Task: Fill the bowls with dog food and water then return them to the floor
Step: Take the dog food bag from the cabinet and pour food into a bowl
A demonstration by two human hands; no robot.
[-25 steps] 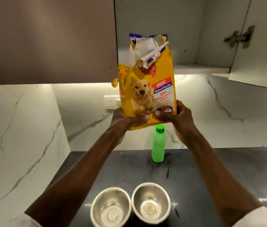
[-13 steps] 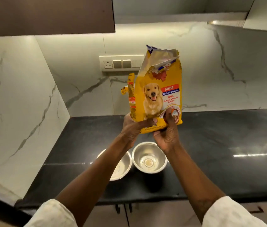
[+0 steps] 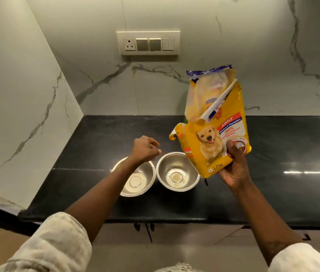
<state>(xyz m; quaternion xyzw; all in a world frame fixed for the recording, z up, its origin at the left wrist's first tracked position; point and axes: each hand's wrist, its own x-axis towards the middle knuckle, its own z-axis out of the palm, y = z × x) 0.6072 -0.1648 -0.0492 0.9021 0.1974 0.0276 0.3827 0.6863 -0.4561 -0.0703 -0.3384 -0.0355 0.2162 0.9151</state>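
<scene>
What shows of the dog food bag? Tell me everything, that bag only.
The dog food bag is yellow, glossy and plastic-looking, with a blue strip on top, a golden dog's picture, a red ADULT label and 1.2 kg printed low. Its top is torn open, with a crumpled flap. It hangs upright, tilted a little, above the black counter, right of the right bowl. Only the right hand holds it, at its lower corner, thumb on the front; the left hand is apart from it.
</scene>
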